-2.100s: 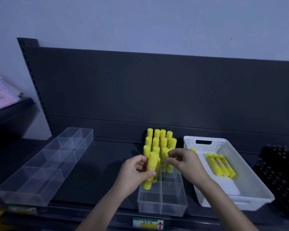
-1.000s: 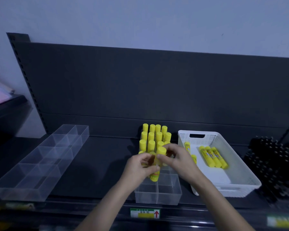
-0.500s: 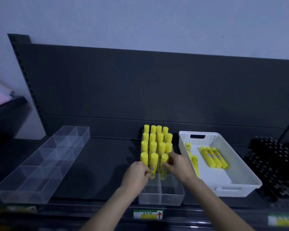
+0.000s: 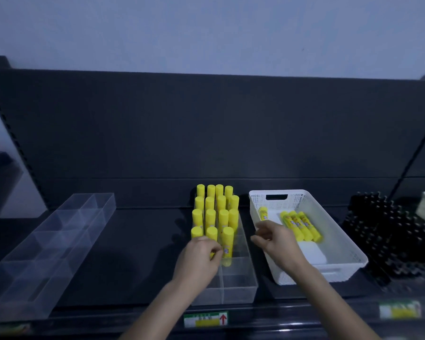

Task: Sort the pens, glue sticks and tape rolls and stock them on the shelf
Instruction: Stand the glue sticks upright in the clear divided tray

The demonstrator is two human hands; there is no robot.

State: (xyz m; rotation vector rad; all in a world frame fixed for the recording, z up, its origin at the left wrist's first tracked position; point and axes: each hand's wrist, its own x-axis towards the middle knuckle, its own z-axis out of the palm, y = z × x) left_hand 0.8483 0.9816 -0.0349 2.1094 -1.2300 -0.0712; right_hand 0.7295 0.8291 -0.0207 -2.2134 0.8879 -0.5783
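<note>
Several yellow glue sticks [image 4: 215,209] stand upright in rows in the back part of a clear divided tray [image 4: 241,288] on the dark shelf. My left hand [image 4: 199,258] has its fingers curled round the lower part of a front-row glue stick [image 4: 211,233], next to the tallest-looking front stick [image 4: 227,244]. My right hand [image 4: 276,240] hovers over the left rim of a white basket [image 4: 349,244], fingers loosely curled and holding nothing. Three glue sticks [image 4: 302,225] lie side by side in the basket; another [image 4: 263,213] lies near its left wall.
A long clear divided organizer [image 4: 59,231] lies on the shelf at the left. A black rack of dark upright items [image 4: 390,239] stands right of the basket. The dark back panel [image 4: 206,131] rises behind everything. A price label [image 4: 205,319] sits on the shelf's front edge.
My right hand has let go at the front row of sticks and moved right to the basket. My left hand stays at the front-row sticks. The view has shifted slightly.
</note>
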